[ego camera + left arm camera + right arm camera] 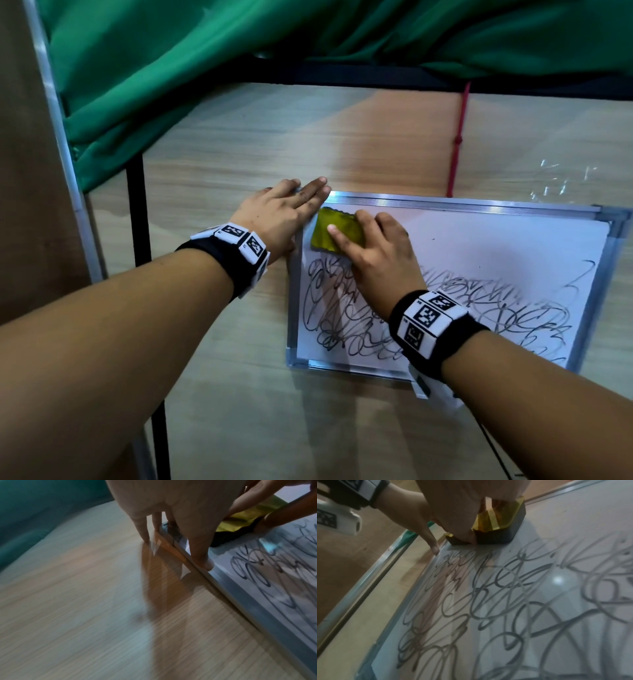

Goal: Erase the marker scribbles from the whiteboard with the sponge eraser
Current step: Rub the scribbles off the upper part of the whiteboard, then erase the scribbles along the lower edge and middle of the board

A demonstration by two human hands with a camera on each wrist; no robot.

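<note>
A silver-framed whiteboard [496, 246] lies on the wooden table, its near half covered in black scribbles [342, 308], its far half wiped white. My right hand [373, 250] grips the yellow-topped, dark-bottomed sponge eraser [329, 233] at the board's far left corner and presses it down. In the right wrist view the eraser [501, 524] sits just beyond the scribbles [505, 601]. My left hand [284, 212] lies flat with straight fingers on the board's far left frame corner, its thumb [202, 561] resting on the frame [240, 596].
A green cloth [205, 68] hangs over the far and left side of the table. A red cord [457, 137] runs down to the board's far edge. A black frame bar [376, 75] crosses the back. Bare wooden table [222, 394] lies left of the board.
</note>
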